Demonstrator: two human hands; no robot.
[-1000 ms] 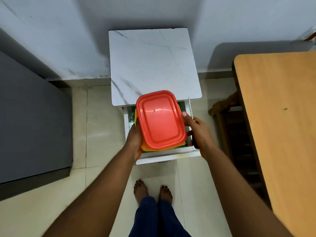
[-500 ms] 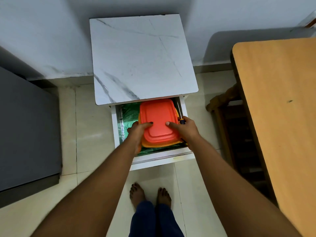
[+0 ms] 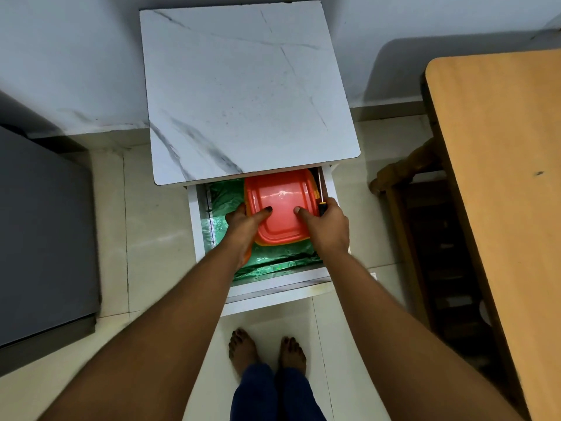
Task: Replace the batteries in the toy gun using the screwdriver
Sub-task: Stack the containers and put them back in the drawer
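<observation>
Head view, looking down at a white cabinet point(image 3: 243, 86) with a marble-pattern top and its drawer point(image 3: 273, 288) pulled out toward the person. Screwdriver point(image 3: 320, 196) is in the right hand point(image 3: 326, 227), at the drawer's right side just beside the red box point(image 3: 280, 208). Its long axis runs roughly front to back: thin shaft points away from the person toward the cabinet back, black-and-yellow handle end sits at the hand. Shaft tip goes under the cabinet top's shadow and cannot be made out; most of the handle is hidden inside the fist. Right fingers are curled around the handle, while the thumb lies flat on the box lid. Left hand point(image 3: 243, 227) grips the box's left edge, thumb on top of the lid, remaining fingers hidden under or beside the box, so their spread cannot be told. The box has a red lid over an orange base; its far end is cut off by the cabinet top. It sits low in the drawer over a green liner point(image 3: 224, 196); whether it rests on the liner or is held just above it cannot be told. Wooden table point(image 3: 501, 177) at right is cut off by the frame edge. Grey unit point(image 3: 42, 232) at left. Bare feet point(image 3: 267, 352) on the tiled floor below the drawer.
</observation>
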